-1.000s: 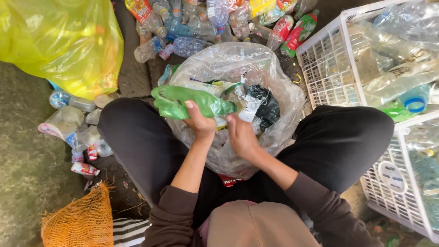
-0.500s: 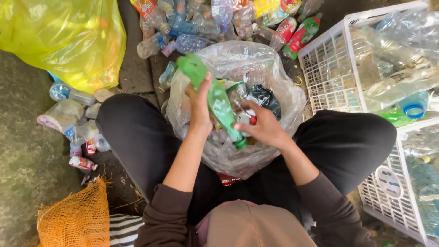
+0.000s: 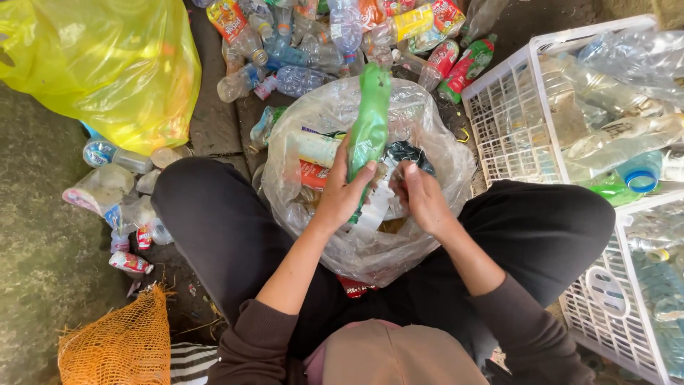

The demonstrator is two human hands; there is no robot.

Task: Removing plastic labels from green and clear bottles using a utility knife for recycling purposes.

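Note:
My left hand (image 3: 345, 191) grips a crushed green plastic bottle (image 3: 369, 125), held upright over a clear plastic bag (image 3: 427, 128) full of labels and scraps that rests between my knees. My right hand (image 3: 420, 196) pinches a strip of whitish label (image 3: 375, 207) that hangs off the lower end of the bottle. Both hands are close together above the open mouth of the bag. Black trousers cover my legs on either side of it.
A heap of clear and coloured plastic bottles (image 3: 335, 36) lies ahead. White plastic crates (image 3: 513, 121) holding crushed bottles stand at the right. A big yellow bag (image 3: 100, 64) sits at the upper left, loose bottles (image 3: 114, 207) beside my left knee, an orange net sack (image 3: 121, 349) at the lower left.
The green bottle has swung from lying sideways to standing upright in my left hand. My right hand has come onto its label and pulled a strip down.

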